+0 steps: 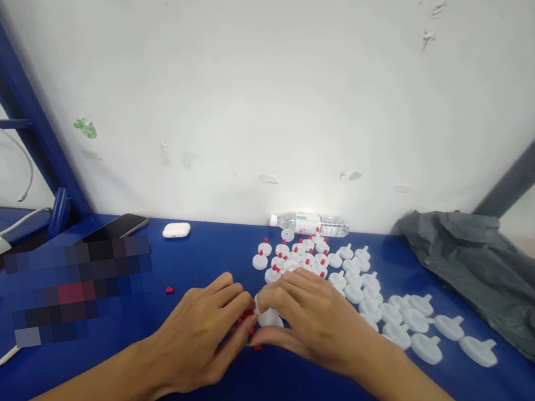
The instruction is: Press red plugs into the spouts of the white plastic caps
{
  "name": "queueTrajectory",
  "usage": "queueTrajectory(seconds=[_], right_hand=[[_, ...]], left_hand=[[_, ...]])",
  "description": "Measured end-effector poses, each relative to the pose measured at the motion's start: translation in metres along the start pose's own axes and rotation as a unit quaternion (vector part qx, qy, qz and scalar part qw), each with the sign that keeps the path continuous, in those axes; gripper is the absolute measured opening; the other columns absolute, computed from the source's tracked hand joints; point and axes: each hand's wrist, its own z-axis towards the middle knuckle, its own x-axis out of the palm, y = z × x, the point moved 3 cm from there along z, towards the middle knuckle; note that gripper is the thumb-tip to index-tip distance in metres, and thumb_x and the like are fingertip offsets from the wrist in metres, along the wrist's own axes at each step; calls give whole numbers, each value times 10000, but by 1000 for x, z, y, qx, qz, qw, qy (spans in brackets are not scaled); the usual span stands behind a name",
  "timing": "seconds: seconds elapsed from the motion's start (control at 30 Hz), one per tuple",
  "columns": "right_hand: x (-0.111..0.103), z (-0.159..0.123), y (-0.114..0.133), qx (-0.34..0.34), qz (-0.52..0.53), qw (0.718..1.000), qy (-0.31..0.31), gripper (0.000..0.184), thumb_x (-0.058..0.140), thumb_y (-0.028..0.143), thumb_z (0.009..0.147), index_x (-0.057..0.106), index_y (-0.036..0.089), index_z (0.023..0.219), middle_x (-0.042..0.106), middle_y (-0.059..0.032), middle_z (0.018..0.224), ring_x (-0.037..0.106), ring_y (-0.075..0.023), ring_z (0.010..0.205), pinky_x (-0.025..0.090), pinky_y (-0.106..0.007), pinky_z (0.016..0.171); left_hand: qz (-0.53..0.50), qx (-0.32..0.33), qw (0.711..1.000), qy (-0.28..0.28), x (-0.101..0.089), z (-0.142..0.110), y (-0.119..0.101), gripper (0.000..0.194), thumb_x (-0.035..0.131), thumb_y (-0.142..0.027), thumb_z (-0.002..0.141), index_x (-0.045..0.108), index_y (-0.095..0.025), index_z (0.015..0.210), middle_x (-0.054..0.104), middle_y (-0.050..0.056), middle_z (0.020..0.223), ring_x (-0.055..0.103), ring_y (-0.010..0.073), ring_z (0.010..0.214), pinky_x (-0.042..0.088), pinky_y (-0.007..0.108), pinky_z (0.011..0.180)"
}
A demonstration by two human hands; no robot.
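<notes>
My left hand (211, 333) is closed, its thumb and forefinger pinched around a small red cap (248, 312) that they partly hide. Close by on the right, my right hand (305, 319) curls its fingers and thumb around a white round plastic lid (270, 319), mostly covered by the fingers. The two sets of fingertips nearly meet. Below them a loose red cap (258, 347) lies on the blue table. Beyond my right hand, several white lids (262, 261) carry red caps on their spouts. Farther right, several plain white lids (426, 348) have bare spouts.
A clear plastic bottle (308, 223) lies against the wall. On the blue table (214, 248) stand a white earbud case (176, 230) and a dark phone (125, 226). One red piece (170, 290) lies apart. A dark plastic bag (492, 287) covers the right side.
</notes>
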Motion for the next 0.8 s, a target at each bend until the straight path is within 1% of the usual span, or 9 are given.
queueTrajectory(seconds=[0.1,0.2,0.27,0.4,0.47,0.53,0.67,0.73,0.8], right_hand=[[-1,-1,-4,-14,-6,1000,-8,127,545,325,1055,523,221,985,736,13,859,636,-155,755,461,-335,826],[-3,-1,-6,-4,-39,999,4,67,560,284,1049,558,242,997,777,24,946,653,-143,778,410,-388,979],[-5,0,-4,13,-69,998,5,23,575,273,1038,593,260,1032,787,40,1015,659,-142,788,379,-413,1024],[-8,3,-1,19,-121,992,-12,114,576,210,1019,642,292,1063,778,66,1121,673,-140,811,366,-420,1043],[-12,-1,-12,39,-158,986,-25,173,559,173,1019,652,303,1085,790,57,1073,680,-145,797,376,-412,1027],[-20,-10,-34,93,-191,976,-39,191,547,170,1027,652,297,1123,800,30,960,693,-164,794,386,-420,1007],[-33,-28,-79,221,-149,963,-38,85,607,303,1007,665,248,1034,779,-33,1000,693,-228,907,404,-447,987],[-33,-32,-88,242,-103,965,-21,108,630,347,985,665,245,991,757,-42,1035,672,-251,998,415,-437,972],[-30,-31,-87,239,-70,969,6,124,621,354,982,665,239,967,734,-53,1046,649,-259,1033,419,-433,961]], left_hand=[[34,12,999,2,1,0,0,193,432,-204,1044,540,-188,885,577,28,784,454,198,732,324,316,564],[-2,-7,1000,23,2,2,0,282,362,-190,1062,514,-197,825,568,15,758,451,184,705,337,317,585],[-47,-55,997,24,1,4,0,314,332,-212,1070,510,-198,812,560,6,753,464,172,696,356,318,614],[-159,-156,975,3,0,7,1,374,295,-285,1082,476,-203,765,529,-15,749,473,147,680,389,308,658],[-225,-209,952,-3,-1,6,4,412,295,-321,1086,377,-210,697,445,-37,679,419,131,627,379,291,623],[-252,-239,938,-14,-4,4,9,433,281,-335,1085,279,-216,668,347,-47,627,348,125,580,340,288,574],[-149,-181,971,-51,-14,2,22,397,283,-277,1052,280,-219,659,368,-36,610,355,133,573,318,306,579],[-60,-162,984,-48,-17,3,31,361,314,-257,1026,337,-219,668,412,-23,618,397,145,591,328,312,597],[38,-174,984,-19,-19,6,42,322,325,-256,1000,389,-220,686,472,5,643,460,173,640,335,321,609]])
